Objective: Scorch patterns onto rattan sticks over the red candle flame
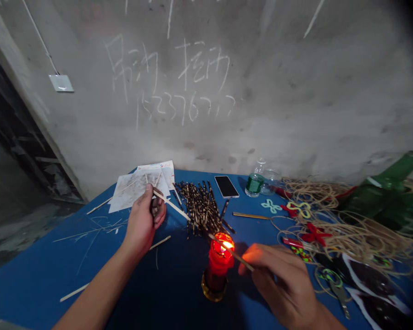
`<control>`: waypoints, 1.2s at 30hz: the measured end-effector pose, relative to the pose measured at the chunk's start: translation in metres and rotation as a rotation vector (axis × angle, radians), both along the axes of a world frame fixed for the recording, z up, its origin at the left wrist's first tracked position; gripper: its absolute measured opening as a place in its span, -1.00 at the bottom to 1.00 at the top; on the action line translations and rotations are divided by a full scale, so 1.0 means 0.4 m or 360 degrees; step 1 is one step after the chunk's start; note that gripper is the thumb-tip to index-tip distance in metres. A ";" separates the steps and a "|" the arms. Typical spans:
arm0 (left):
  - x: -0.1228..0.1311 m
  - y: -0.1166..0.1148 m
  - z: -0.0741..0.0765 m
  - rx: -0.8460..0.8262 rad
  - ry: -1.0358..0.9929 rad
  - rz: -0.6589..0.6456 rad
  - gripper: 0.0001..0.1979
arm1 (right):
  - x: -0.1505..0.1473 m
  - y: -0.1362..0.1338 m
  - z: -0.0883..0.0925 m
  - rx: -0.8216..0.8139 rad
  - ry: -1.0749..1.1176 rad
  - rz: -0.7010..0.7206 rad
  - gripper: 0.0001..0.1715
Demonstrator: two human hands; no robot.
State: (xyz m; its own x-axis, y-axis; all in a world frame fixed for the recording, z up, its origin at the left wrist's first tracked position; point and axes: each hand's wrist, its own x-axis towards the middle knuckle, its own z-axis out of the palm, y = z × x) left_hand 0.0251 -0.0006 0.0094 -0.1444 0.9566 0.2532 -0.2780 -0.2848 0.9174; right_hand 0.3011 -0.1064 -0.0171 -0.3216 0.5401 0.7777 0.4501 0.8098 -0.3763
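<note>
A lit red candle with a gold-coloured base stands upright near the front of the blue table. My right hand pinches one end of a thin wooden stick, and this stick crosses over the glowing top of the candle. To the left of the flame, my left hand is closed on a pale wooden stick, which slants down to the right. Its fingertips look blackened. Behind the candle lies a heap of thin sticks with dark scorched bands.
Sooty white paper lies at the back left, with loose pale sticks nearby. A phone, a green-labelled bottle and a glass jar stand along the back. Tangled cord, scissors and green bottles crowd the right.
</note>
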 end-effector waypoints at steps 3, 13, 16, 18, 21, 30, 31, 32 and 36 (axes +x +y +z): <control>0.001 -0.002 0.001 0.0010 -0.0026 -0.0016 -0.44 | 0.003 -0.001 -0.002 0.0024 -0.0005 0.0015 -0.84; -0.003 0.003 -0.013 0.0062 0.0013 0.0017 -0.55 | 0.008 0.003 -0.008 -0.0038 0.0027 0.0065 -0.73; -0.005 0.003 -0.011 0.0071 -0.0033 -0.0019 -0.59 | 0.006 0.000 0.001 -0.0033 0.0063 0.0038 -0.70; -0.003 -0.001 -0.005 0.0076 -0.0109 -0.0057 -0.61 | 0.006 -0.003 0.006 -0.0022 0.0071 0.0001 -0.70; 0.001 -0.009 0.005 0.0108 -0.0260 -0.0128 -0.61 | 0.010 -0.004 0.012 -0.0014 0.0122 -0.0044 -0.68; -0.011 -0.022 0.002 0.0287 -0.0355 -0.0333 -0.59 | 0.017 0.000 0.005 -0.0106 0.0470 -0.0156 -0.48; -0.013 -0.023 0.002 0.0298 -0.0338 -0.0366 -0.59 | 0.016 0.000 0.001 -0.0144 0.0530 -0.0172 -0.46; -0.014 -0.023 0.001 0.0306 -0.0317 -0.0401 -0.59 | 0.016 0.000 -0.002 -0.0192 0.0597 -0.0196 -0.44; -0.021 -0.028 -0.002 0.0302 -0.0234 -0.0513 -0.62 | 0.012 0.001 -0.005 -0.0380 0.0784 -0.0218 -0.36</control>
